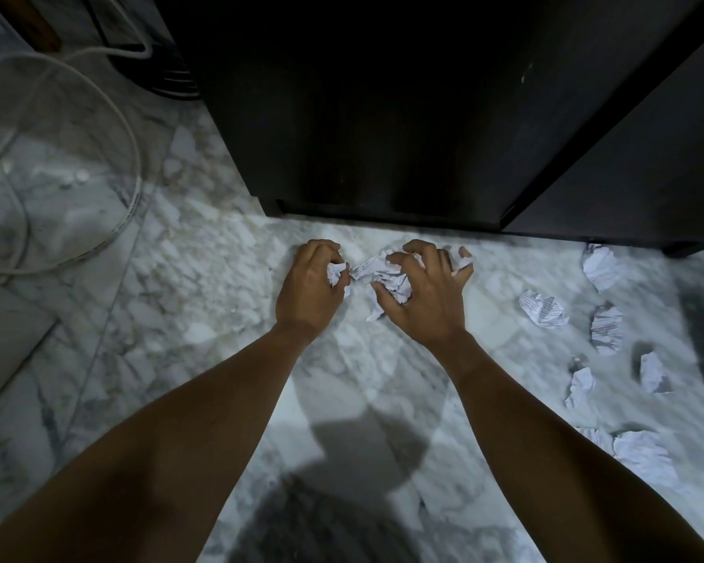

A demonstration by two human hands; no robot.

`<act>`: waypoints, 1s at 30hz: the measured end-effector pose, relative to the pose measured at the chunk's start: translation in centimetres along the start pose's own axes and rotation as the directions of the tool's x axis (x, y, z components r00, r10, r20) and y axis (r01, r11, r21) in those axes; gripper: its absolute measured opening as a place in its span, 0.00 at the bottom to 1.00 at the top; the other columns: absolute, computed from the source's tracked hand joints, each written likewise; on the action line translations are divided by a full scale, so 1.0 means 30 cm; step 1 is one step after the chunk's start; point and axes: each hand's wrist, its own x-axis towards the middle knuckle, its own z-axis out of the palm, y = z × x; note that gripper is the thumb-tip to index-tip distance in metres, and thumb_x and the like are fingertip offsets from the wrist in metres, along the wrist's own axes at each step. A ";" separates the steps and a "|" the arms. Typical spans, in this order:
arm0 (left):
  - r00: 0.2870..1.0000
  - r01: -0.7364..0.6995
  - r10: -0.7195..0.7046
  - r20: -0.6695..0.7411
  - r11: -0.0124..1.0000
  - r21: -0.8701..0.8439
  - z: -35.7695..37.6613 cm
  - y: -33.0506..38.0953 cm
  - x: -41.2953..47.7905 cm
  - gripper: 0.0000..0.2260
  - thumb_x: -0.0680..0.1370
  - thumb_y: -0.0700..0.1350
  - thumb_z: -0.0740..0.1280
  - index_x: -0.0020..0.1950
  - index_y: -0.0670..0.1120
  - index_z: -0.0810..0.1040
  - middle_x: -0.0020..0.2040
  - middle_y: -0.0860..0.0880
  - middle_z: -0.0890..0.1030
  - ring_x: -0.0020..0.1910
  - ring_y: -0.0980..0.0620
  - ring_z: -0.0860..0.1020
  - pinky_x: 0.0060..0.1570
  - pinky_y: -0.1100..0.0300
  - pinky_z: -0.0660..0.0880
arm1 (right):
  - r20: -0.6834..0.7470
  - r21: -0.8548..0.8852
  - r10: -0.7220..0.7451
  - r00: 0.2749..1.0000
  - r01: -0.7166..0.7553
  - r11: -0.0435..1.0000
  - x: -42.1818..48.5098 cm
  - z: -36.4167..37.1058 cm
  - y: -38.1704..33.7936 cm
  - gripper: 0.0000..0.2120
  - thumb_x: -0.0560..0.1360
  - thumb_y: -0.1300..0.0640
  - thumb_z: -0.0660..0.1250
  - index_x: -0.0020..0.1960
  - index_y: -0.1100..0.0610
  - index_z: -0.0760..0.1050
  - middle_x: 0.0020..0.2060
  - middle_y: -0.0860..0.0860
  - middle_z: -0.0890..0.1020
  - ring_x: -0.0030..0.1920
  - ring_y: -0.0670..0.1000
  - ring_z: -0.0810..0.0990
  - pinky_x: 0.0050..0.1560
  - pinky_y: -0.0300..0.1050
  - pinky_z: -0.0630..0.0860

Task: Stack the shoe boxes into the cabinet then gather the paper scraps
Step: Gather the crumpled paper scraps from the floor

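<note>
Both my hands rest on the marble floor just in front of the dark cabinet (383, 115). My left hand (307, 286) is curled around a small crumpled white paper scrap (336, 272). My right hand (423, 294) clutches a bigger bunch of crumpled paper scraps (383, 274), and one piece pokes out past its fingers on the right. Several more loose paper scraps lie on the floor to the right, among them a lined one (543, 308) and a large one (643, 455) near my right forearm. No shoe boxes show; the cabinet's inside is too dark to see.
The cabinet's open dark door (626, 164) juts out at the right. A white cable (131, 188) loops over the floor at the left, beside a grey flat board (5, 335). My shadow falls on the marble floor (204, 278) below my arms.
</note>
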 end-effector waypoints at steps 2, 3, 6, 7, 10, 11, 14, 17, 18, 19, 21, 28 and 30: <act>1.000 -0.012 0.012 -0.003 1.000 -0.006 -0.003 0.000 0.000 0.06 0.75 0.40 0.71 0.49 0.45 0.77 0.57 0.53 0.77 0.57 0.55 0.75 0.54 0.67 0.72 | 0.011 0.054 -0.008 1.000 0.008 0.998 -0.002 -0.016 -0.002 0.30 0.67 0.31 0.69 0.63 0.47 0.76 0.61 0.48 0.76 0.59 0.50 0.76 0.67 0.67 0.60; 1.000 -0.014 0.014 -0.004 1.000 -0.008 -0.005 0.001 -0.001 0.06 0.75 0.40 0.71 0.49 0.46 0.77 0.57 0.53 0.77 0.57 0.55 0.75 0.54 0.67 0.71 | 0.012 0.087 -0.027 1.000 0.026 0.996 -0.003 -0.029 0.000 0.35 0.66 0.29 0.69 0.66 0.47 0.73 0.63 0.49 0.75 0.61 0.51 0.75 0.65 0.68 0.63; 1.000 -0.026 0.026 -0.005 1.000 -0.005 -0.005 0.002 0.000 0.07 0.74 0.39 0.72 0.50 0.46 0.77 0.56 0.53 0.77 0.56 0.55 0.75 0.54 0.67 0.72 | -0.003 0.220 -0.086 0.996 0.085 0.972 -0.012 -0.086 0.024 0.39 0.69 0.30 0.68 0.72 0.51 0.69 0.69 0.54 0.70 0.63 0.55 0.73 0.56 0.61 0.75; 1.000 -0.031 0.031 -0.004 1.000 -0.006 -0.006 0.002 0.000 0.08 0.74 0.39 0.72 0.51 0.46 0.78 0.56 0.52 0.77 0.56 0.55 0.75 0.55 0.68 0.71 | -0.006 0.274 -0.115 0.993 0.112 0.955 -0.013 -0.108 0.033 0.38 0.71 0.32 0.68 0.73 0.53 0.68 0.71 0.56 0.68 0.64 0.55 0.73 0.51 0.57 0.78; 0.999 -0.038 0.038 0.001 0.999 -0.014 -0.006 0.000 0.001 0.09 0.73 0.37 0.72 0.51 0.45 0.78 0.56 0.52 0.77 0.56 0.56 0.74 0.55 0.73 0.68 | 0.043 0.345 -0.223 0.974 0.195 0.918 0.000 -0.165 0.059 0.35 0.74 0.38 0.67 0.75 0.54 0.64 0.75 0.56 0.61 0.65 0.52 0.74 0.37 0.46 0.80; 0.999 -0.032 0.032 0.004 0.999 -0.016 -0.006 0.000 0.001 0.09 0.73 0.37 0.72 0.51 0.45 0.78 0.56 0.52 0.77 0.56 0.57 0.74 0.55 0.75 0.67 | 0.060 0.336 -0.252 0.966 0.218 0.916 0.007 -0.178 0.067 0.35 0.74 0.38 0.66 0.75 0.53 0.63 0.75 0.56 0.60 0.65 0.51 0.74 0.35 0.43 0.79; 1.000 -0.017 0.017 0.007 1.000 -0.013 -0.005 0.002 -0.002 0.09 0.73 0.38 0.73 0.51 0.45 0.78 0.55 0.53 0.77 0.55 0.56 0.75 0.53 0.76 0.66 | 0.062 0.279 -0.260 0.964 0.233 0.932 0.013 -0.191 0.102 0.38 0.72 0.33 0.65 0.74 0.51 0.62 0.75 0.55 0.61 0.63 0.52 0.74 0.36 0.41 0.76; 0.999 -0.035 0.035 0.002 0.999 -0.007 -0.004 0.001 0.001 0.08 0.73 0.38 0.73 0.50 0.45 0.78 0.55 0.52 0.77 0.54 0.55 0.75 0.53 0.75 0.67 | 0.094 0.244 -0.262 0.960 0.233 0.941 0.014 -0.169 0.151 0.47 0.66 0.27 0.68 0.76 0.51 0.61 0.75 0.55 0.60 0.68 0.57 0.69 0.53 0.56 0.78; 0.999 -0.039 0.039 -0.001 0.999 -0.006 -0.004 0.001 0.002 0.08 0.73 0.38 0.73 0.50 0.45 0.78 0.54 0.52 0.77 0.54 0.55 0.75 0.53 0.75 0.67 | 0.159 0.265 -0.254 0.954 0.206 0.942 0.016 -0.158 0.164 0.51 0.63 0.26 0.69 0.77 0.50 0.59 0.77 0.54 0.56 0.73 0.58 0.63 0.61 0.61 0.75; 0.999 -0.039 0.039 -0.003 0.999 -0.004 -0.004 0.001 0.002 0.08 0.73 0.38 0.73 0.50 0.45 0.78 0.54 0.52 0.77 0.54 0.55 0.75 0.53 0.75 0.67 | 0.256 0.308 -0.231 0.939 0.147 0.940 0.018 -0.147 0.169 0.55 0.61 0.26 0.71 0.79 0.49 0.56 0.79 0.53 0.51 0.77 0.57 0.57 0.67 0.63 0.71; 0.999 -0.034 0.034 -0.003 0.999 0.001 -0.005 0.003 0.002 0.08 0.73 0.38 0.73 0.49 0.45 0.78 0.54 0.52 0.78 0.54 0.55 0.75 0.53 0.76 0.66 | 0.415 0.349 -0.201 0.888 0.048 0.936 0.011 -0.123 0.158 0.60 0.58 0.24 0.72 0.81 0.45 0.50 0.80 0.50 0.44 0.80 0.55 0.50 0.72 0.62 0.65; 0.998 -0.030 0.029 0.047 0.999 0.028 -0.018 0.013 0.001 0.13 0.70 0.34 0.72 0.53 0.45 0.78 0.55 0.51 0.77 0.57 0.52 0.74 0.54 0.66 0.72 | 0.416 0.032 -0.154 0.896 0.155 0.987 0.035 -0.019 -0.034 0.43 0.68 0.20 0.52 0.78 0.34 0.46 0.80 0.49 0.42 0.79 0.65 0.43 0.66 0.81 0.43; 0.997 -0.019 0.017 0.070 1.000 0.025 -0.023 0.013 -0.002 0.16 0.68 0.32 0.71 0.54 0.44 0.78 0.56 0.51 0.77 0.58 0.50 0.74 0.54 0.61 0.74 | 0.406 -0.038 -0.171 0.898 0.203 0.978 0.040 0.007 -0.053 0.36 0.73 0.24 0.50 0.78 0.34 0.51 0.81 0.49 0.49 0.79 0.65 0.46 0.64 0.84 0.45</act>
